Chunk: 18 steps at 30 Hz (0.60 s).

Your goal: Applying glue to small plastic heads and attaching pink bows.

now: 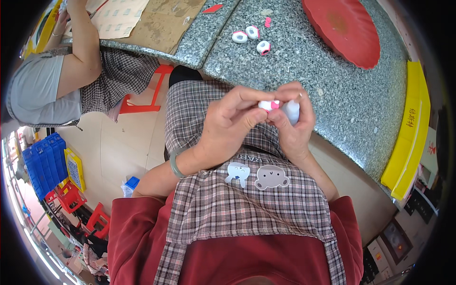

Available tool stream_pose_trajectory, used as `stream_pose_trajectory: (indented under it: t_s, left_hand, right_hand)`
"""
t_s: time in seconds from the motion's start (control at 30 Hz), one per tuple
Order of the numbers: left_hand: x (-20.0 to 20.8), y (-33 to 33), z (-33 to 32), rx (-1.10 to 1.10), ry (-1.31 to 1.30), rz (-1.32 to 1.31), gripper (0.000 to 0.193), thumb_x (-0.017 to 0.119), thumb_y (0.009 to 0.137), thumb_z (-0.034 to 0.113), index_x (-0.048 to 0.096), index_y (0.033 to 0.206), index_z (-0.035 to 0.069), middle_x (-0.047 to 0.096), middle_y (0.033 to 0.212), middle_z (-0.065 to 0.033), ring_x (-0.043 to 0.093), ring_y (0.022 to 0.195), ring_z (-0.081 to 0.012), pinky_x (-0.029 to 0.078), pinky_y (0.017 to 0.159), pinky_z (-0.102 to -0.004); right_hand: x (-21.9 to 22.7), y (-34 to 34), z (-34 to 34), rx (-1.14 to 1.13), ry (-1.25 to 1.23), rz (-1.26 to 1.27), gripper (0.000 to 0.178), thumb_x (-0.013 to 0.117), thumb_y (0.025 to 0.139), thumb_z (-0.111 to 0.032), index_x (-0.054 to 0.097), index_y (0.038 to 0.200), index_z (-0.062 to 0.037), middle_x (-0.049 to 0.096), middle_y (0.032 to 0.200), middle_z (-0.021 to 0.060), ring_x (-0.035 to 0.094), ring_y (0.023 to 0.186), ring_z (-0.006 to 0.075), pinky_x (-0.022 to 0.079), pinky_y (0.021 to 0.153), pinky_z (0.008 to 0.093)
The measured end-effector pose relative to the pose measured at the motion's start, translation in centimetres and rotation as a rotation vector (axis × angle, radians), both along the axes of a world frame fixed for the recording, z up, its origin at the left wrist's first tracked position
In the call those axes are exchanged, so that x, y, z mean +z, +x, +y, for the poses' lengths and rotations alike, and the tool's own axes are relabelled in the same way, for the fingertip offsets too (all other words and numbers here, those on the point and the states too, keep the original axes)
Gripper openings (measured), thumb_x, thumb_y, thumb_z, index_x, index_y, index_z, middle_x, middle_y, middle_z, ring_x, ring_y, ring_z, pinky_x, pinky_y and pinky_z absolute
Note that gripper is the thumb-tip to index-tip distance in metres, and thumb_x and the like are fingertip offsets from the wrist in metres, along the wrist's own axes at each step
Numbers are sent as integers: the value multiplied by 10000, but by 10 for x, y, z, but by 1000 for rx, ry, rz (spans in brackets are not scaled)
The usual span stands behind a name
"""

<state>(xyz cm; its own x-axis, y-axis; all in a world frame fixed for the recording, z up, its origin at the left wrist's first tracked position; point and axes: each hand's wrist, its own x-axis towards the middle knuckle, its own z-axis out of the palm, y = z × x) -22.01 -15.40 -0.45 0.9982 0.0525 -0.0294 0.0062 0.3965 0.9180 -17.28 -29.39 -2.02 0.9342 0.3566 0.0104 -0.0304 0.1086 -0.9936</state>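
Note:
Over my lap, by the table's near edge, my left hand [225,121] pinches a small white-and-pink piece [269,105] between thumb and fingertips. Against its other side press the fingertips of my right hand [295,135]. That same right hand also grips a small translucent whitish bottle [291,112], its narrow tip upward beside the piece. My fingers cover part of both. Farther off on the speckled stone table [294,61] lie three small white pieces [252,32] with grey ovals and pink edges. A tiny pink bow-shaped part [268,22] is just beyond them.
A red scalloped tray [349,28] rests at the far right, and a yellow bin [407,133] lines the right edge. To the left, a co-worker [57,85] sits at a brown board [166,23]. Blue crates [45,159] and red stools [71,197] stand on the floor.

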Motion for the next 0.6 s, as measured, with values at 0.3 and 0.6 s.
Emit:
stream_pose_trajectory:
  t_s: [0.3, 0.6]
  left_hand:
    - [-10, -4, 3, -67, 209, -79, 216, 547, 888, 46, 502, 1084, -32, 583, 1114, -154, 580, 1012, -180, 494, 853, -280]
    - [-10, 6, 10, -68, -186, 171, 325, 564, 873, 32, 452, 1178, 15, 642, 958, -108, 603, 821, -122, 499, 724, -235]
  right_hand:
    - [-22, -21, 6, -164, 139, -94, 184, 668, 816, -117, 554, 920, -18, 453, 950, 61, 493, 760, 85, 432, 687, 225]
    - [9, 1, 1, -57, -52, -149, 206, 685, 754, -23, 612, 947, -28, 495, 972, 67, 550, 777, 118, 471, 663, 229]
